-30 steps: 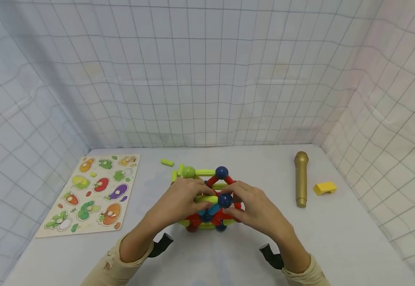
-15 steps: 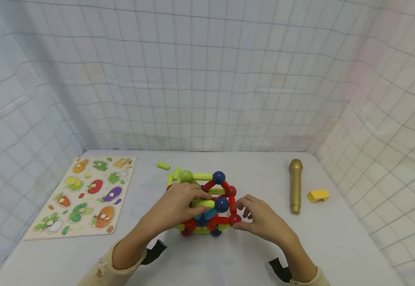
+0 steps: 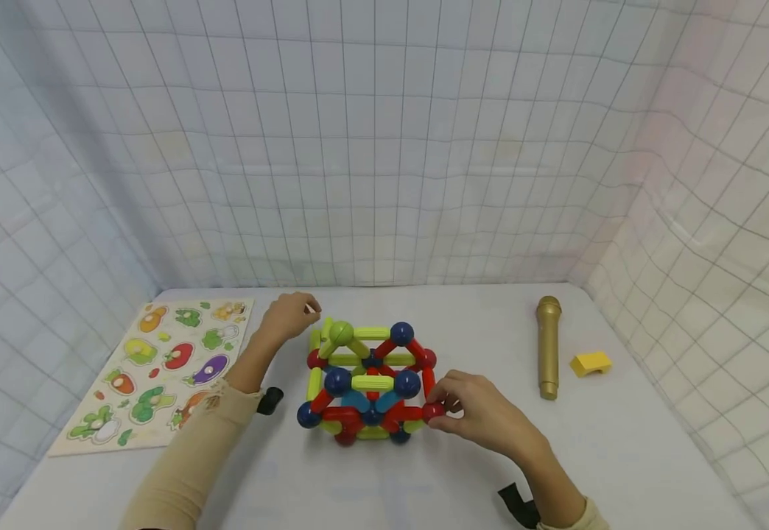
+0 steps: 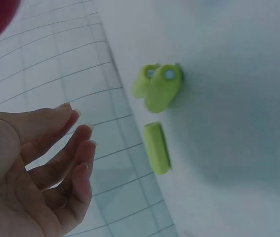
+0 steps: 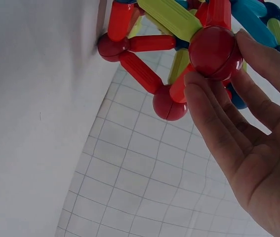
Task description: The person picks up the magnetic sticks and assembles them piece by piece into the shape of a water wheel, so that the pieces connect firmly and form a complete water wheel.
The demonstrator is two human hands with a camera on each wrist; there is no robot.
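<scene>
White table (image 3: 623,442): 1 rod-and-ball frame (image 3: 371,383), right hand (image 3: 484,416) pinching red ball (image 3: 433,412); left hand (image 3: 288,316) open, seemingly near 3 green rods (image 4: 157,111).

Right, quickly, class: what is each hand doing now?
Left hand: open, holding nothing, near loose green plastic rods.
Right hand: pinching the red plastic ball on the rod structure.

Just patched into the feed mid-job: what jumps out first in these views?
A bright rod-and-ball structure in red, green and blue stands mid-table, with the right hand pinching a red ball at its near right corner. The left hand reaches behind the structure's far left corner, fingers relaxed, toward loose green rods. A vegetable puzzle board lies at the left, a gold microphone and a yellow block at the right.
</scene>
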